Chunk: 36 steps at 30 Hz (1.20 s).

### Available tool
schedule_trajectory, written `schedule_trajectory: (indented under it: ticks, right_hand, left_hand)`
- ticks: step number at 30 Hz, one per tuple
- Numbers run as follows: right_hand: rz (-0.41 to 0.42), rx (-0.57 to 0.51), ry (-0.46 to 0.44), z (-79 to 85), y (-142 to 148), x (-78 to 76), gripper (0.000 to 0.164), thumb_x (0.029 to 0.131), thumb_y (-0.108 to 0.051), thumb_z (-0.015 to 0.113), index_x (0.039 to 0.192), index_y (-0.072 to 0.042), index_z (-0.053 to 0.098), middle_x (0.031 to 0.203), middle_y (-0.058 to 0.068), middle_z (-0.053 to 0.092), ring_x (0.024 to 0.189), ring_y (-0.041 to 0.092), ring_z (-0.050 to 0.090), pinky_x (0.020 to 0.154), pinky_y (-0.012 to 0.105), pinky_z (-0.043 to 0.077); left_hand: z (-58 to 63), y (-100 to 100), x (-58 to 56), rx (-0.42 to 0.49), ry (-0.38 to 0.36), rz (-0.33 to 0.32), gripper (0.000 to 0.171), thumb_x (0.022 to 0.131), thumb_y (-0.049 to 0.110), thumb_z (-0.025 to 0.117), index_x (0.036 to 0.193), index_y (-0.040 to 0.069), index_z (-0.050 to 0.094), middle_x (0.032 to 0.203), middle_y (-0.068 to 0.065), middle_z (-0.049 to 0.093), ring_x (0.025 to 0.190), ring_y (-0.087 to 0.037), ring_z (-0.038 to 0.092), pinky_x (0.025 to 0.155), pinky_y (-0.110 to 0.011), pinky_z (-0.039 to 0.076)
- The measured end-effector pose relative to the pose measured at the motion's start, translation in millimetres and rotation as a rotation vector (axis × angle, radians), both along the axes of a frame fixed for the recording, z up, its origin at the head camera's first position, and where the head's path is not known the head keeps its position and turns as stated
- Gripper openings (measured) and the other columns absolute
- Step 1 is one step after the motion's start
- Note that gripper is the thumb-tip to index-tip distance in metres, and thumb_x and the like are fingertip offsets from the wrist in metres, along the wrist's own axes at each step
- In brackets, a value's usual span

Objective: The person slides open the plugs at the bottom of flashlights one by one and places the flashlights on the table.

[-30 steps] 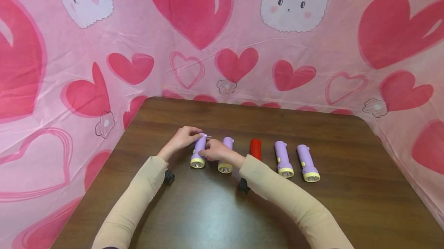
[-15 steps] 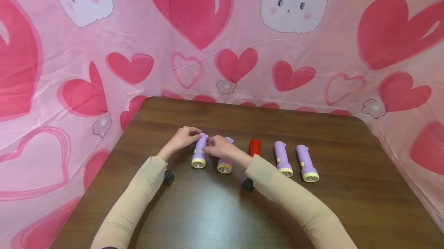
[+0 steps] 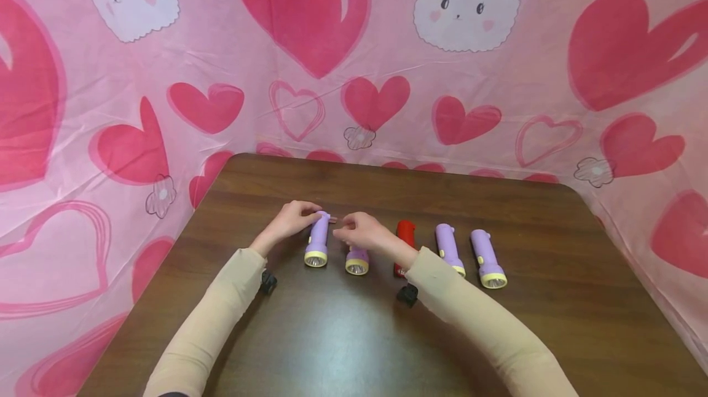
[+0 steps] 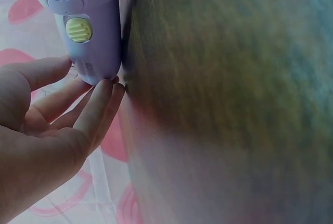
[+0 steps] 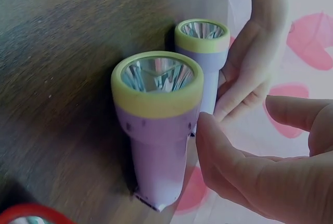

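In the head view, a row of flashlights lies on the wooden table. My left hand (image 3: pixel 287 220) holds the tail end of the leftmost purple flashlight (image 3: pixel 318 240) between thumb and fingers; its yellow switch (image 4: pixel 78 29) shows in the left wrist view. My right hand (image 3: pixel 363 232) hovers over the second purple flashlight (image 3: pixel 357 262) and covers its tail in the head view. With thumb and forefinger apart and nothing between them, the right hand (image 5: pixel 260 166) appears beside that flashlight's yellow-rimmed head (image 5: pixel 156 101) in the right wrist view.
A red flashlight (image 3: pixel 406 234) lies right of the second one, partly behind my right forearm. Two more purple flashlights, one nearer (image 3: pixel 447 242) and one at the row's end (image 3: pixel 488 259), lie farther right. A pink heart-patterned cloth (image 3: pixel 387 28) hangs around the wooden table (image 3: pixel 531 323).
My right hand has come off the leftmost flashlight and moved right, over the second one. My left hand has stayed at the leftmost flashlight's tail.
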State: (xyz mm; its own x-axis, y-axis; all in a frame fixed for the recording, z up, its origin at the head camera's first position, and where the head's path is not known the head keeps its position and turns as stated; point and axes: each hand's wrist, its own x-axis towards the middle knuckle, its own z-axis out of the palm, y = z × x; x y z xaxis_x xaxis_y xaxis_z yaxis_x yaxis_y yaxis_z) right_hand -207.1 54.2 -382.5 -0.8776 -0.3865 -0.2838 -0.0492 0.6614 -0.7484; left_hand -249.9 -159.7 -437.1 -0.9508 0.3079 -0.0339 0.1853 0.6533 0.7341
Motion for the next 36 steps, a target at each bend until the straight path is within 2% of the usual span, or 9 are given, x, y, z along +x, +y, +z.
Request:
schedule_trajectory:
  ticks: [5,11,19,28,36]
  right_hand:
    - [-0.012,0.025,0.010,2.0,9.3,2.1,0.056,0.094,-0.030,0.064,0.137,0.005,0.053,0.125,0.018,0.066,0.106,0.027,0.067,0.097,0.040,0.056]
    - [-0.025,0.019,0.028,3.1,19.3,4.0,0.056,0.095,-0.030,0.064,0.136,0.005,0.053,0.127,0.019,0.065,0.111,0.029,0.065,0.098,0.041,0.056]
    - [-0.067,-0.028,0.022,-0.6,31.5,6.0,0.054,0.095,-0.026,0.064,0.136,0.008,0.053,0.125,0.021,0.066,0.099,0.025,0.070,0.092,0.037,0.058]
    - [-0.091,-0.027,0.017,-4.6,44.6,9.1,0.055,0.095,-0.027,0.064,0.135,0.008,0.053,0.126,0.022,0.065,0.101,0.026,0.070,0.092,0.036,0.058]
    - [-0.096,0.025,0.005,-8.8,48.4,11.5,0.055,0.094,-0.030,0.065,0.135,0.005,0.055,0.118,0.016,0.068,0.089,0.017,0.069,0.090,0.035,0.058]
  left_hand:
    - [-0.4,-0.5,0.0,-0.005,0.000,0.003,0.036,0.099,0.025,0.059,0.125,0.001,0.066,0.125,-0.021,0.067,0.113,-0.035,0.064,0.101,-0.051,0.052]
    - [-2.5,-0.9,-1.4,-0.010,0.008,-0.002,0.036,0.099,0.025,0.059,0.125,0.001,0.066,0.125,-0.021,0.067,0.112,-0.035,0.064,0.101,-0.051,0.052]
    - [-1.7,-0.5,0.5,-0.007,0.014,-0.005,0.036,0.099,0.024,0.059,0.125,0.000,0.066,0.126,-0.022,0.067,0.114,-0.035,0.064,0.101,-0.051,0.052]
    - [-0.4,-0.6,2.5,-0.001,0.012,0.000,0.037,0.098,0.024,0.060,0.125,0.001,0.066,0.126,-0.021,0.068,0.113,-0.034,0.064,0.100,-0.050,0.052]
    - [0.6,-0.9,2.6,-0.006,0.014,-0.002,0.037,0.098,0.023,0.059,0.126,0.000,0.065,0.127,-0.022,0.067,0.116,-0.036,0.063,0.102,-0.051,0.051]
